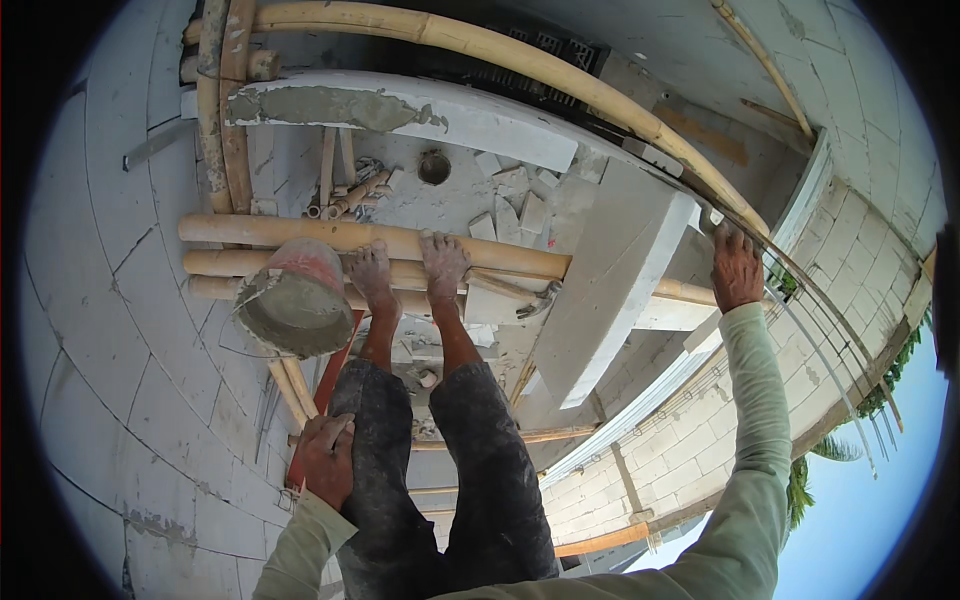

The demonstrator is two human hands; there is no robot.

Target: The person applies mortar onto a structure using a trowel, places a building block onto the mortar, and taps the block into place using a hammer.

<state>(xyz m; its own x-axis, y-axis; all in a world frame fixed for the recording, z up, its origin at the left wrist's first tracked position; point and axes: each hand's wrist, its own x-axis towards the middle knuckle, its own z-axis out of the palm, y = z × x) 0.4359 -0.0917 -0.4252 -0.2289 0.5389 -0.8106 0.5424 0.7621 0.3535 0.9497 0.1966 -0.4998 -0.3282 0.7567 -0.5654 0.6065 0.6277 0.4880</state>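
Observation:
My left hand [328, 460] rests against my trouser leg, fingers curled round something small and grey that I cannot make out. My right hand [738, 268] is raised at the right, fingers closed at a long narrow strip [665, 172], on a small pale item I cannot identify. A long white block [615, 280] lies left of that arm. My bare feet stand on horizontal bamboo poles [520, 258], beside a bucket of grey mortar [292, 315]. A hammer [538, 303] lies right of my feet. Above them is a white beam [500, 135] patched with mortar.
Bamboo rails cross above [450, 35] and stand upright at left [214, 150]. Far below are a rubble-strewn floor [470, 190] with a round hole [434, 166]. Block walls [120, 350] rise left and right [630, 450]. Thin steel rods [830, 370] project at the right.

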